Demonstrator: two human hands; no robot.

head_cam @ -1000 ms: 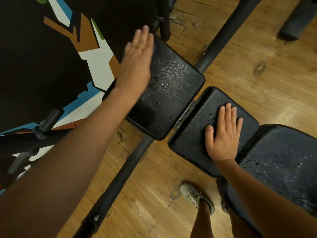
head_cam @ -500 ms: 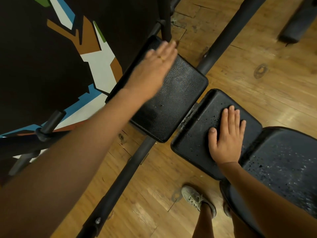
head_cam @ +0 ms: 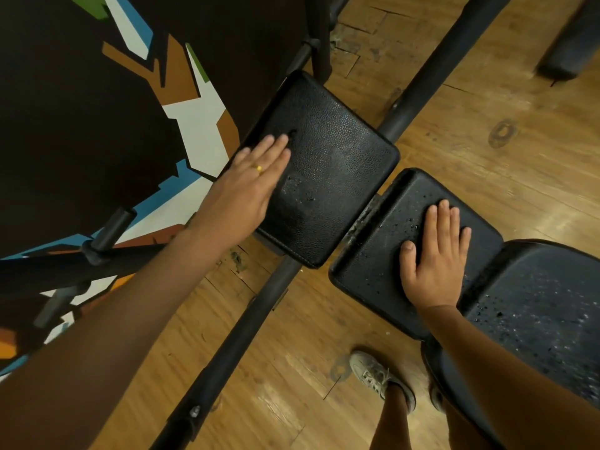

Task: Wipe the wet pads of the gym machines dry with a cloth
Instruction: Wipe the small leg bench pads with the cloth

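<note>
Three black padded cushions of a gym bench run from the middle to the lower right. My left hand [head_cam: 250, 183] lies flat, fingers together, on the left edge of the far pad [head_cam: 337, 164], which shows a few droplets near its centre. On the middle pad [head_cam: 383, 254], speckled with water drops, my right hand [head_cam: 435, 258] rests palm down with fingers spread. The large seat pad [head_cam: 545, 316] at the right is covered in droplets. Neither hand holds anything, and no cloth is in view.
A black frame bar [head_cam: 246, 323] crosses the wooden floor [head_cam: 487, 177] diagonally under the pads. A painted wall [head_cam: 97, 131] and black weight pegs [head_cam: 110, 228] stand at the left. My shoe [head_cam: 376, 375] is below the pads. Another dark pad [head_cam: 571, 47] sits at the top right.
My left hand swept from the far pad's top corner down and left to its left edge. The right hand stayed flat on the middle pad.
</note>
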